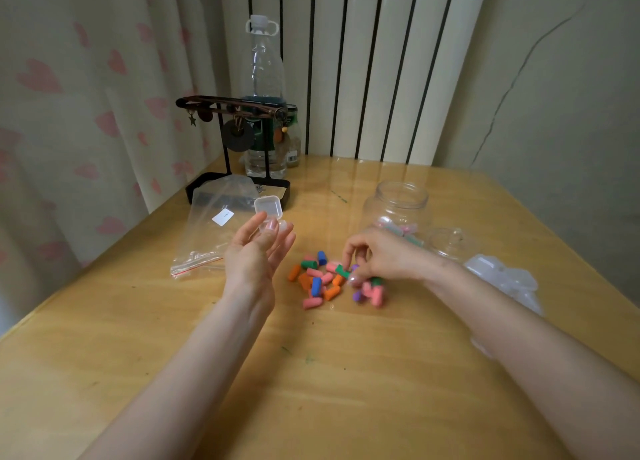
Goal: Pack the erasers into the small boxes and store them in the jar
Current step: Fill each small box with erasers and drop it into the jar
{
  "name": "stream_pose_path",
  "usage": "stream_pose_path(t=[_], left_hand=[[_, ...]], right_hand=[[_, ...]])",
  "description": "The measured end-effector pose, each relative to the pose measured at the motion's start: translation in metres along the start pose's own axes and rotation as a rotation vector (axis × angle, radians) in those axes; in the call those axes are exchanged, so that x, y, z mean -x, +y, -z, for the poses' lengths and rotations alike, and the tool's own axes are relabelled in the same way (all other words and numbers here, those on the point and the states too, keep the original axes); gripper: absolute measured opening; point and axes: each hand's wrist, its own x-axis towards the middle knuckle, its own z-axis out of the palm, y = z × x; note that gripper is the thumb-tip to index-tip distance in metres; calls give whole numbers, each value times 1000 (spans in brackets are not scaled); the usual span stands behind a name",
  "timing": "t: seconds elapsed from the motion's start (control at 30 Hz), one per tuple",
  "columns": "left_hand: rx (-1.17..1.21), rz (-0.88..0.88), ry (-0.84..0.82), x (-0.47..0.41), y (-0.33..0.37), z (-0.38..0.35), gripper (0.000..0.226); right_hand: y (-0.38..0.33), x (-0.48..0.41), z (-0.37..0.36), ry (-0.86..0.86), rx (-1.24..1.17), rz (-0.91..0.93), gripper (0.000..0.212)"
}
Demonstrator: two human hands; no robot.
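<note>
The left hand (258,248) pinches the open box (269,213) left of the jar (396,210). The right hand (377,257) has its grip closed on erasers (317,281) in the pile just in front of the jar. Best to take a few at a time and bring the box close, so none spill and it still closes.

Saw left hand (254,251) raised, palm inward, fingertips pinching a small box (268,207). Saw right hand (377,257) palm-down, fingers curled low; I couldn't tell whether that grip held anything. Both forearms were bare.
</note>
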Motion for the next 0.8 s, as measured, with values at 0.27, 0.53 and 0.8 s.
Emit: stream_pose_path(t=[0.27, 0.53, 0.8], left_hand=[[-14, 9, -17, 0, -2, 0, 37], [-88, 36, -75, 4, -13, -1, 37], [-452, -59, -421, 21, -25, -8, 38]], right_hand=[[3, 32, 10, 105, -79, 27, 13], [7, 40, -16, 69, 137, 4, 31], [-11, 63, 8, 384, -459, 20, 15]])
